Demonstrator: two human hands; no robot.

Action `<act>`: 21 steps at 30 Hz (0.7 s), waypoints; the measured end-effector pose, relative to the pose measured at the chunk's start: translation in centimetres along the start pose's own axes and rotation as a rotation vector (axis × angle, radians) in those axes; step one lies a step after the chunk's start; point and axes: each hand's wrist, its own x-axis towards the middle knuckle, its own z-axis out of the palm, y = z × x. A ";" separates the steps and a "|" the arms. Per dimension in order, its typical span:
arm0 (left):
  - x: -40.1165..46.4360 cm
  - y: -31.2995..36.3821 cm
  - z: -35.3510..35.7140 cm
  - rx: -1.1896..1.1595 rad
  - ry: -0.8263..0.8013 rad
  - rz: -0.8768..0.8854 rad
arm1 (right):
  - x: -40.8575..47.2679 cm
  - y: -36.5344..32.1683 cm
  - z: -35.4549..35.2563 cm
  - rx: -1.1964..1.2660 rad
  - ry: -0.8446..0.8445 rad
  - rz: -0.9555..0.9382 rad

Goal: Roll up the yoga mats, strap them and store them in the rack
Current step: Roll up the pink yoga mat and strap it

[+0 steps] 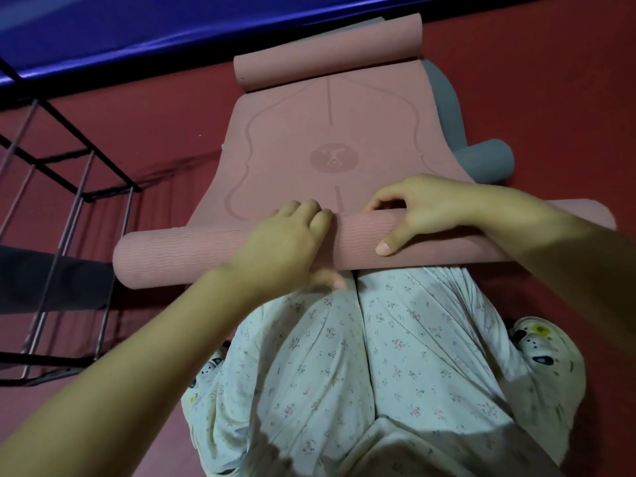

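Pink mat (309, 132) half rolled on the red floor (550, 98), both hands curled over the roll, left hand (285, 242) and right hand (423, 211) gripping it, grey mat (481, 160) underneath, rack (69, 173) off left

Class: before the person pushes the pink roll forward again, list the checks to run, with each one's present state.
1. Both hands on the roll: left hand and right hand grip it: ok.
2. Flat stretch of the pink mat ahead lies smooth: ok.
3. Far end lies flat: not ok, curled.
4. Grey mat out of the way: not ok, under the pink one.
5. Strap within reach: cannot tell.
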 end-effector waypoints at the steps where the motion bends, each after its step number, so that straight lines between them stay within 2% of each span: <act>1: 0.1 0.2 0.2 0.035 -0.025 -0.006 | 0.2 0.0 -0.2 0.007 -0.015 0.003; 6: 1.5 -0.4 0.6 0.014 0.010 -0.051 | 0.5 0.1 -0.7 0.007 -0.055 0.016; 8: 1.9 -0.9 0.6 0.001 0.003 -0.040 | -0.1 0.5 -0.3 -0.018 0.019 0.016; 12: 2.8 -1.8 0.0 -0.044 -0.035 -0.024 | -2.1 0.1 1.7 -0.196 0.314 -0.115; 15: 3.7 -2.6 -0.8 -0.144 -0.109 -0.031 | -2.1 -0.5 4.3 -0.437 0.385 -0.108; 21: 5.3 -3.3 -1.4 -0.266 -0.264 -0.116 | -0.3 0.2 4.1 -0.334 0.409 -0.048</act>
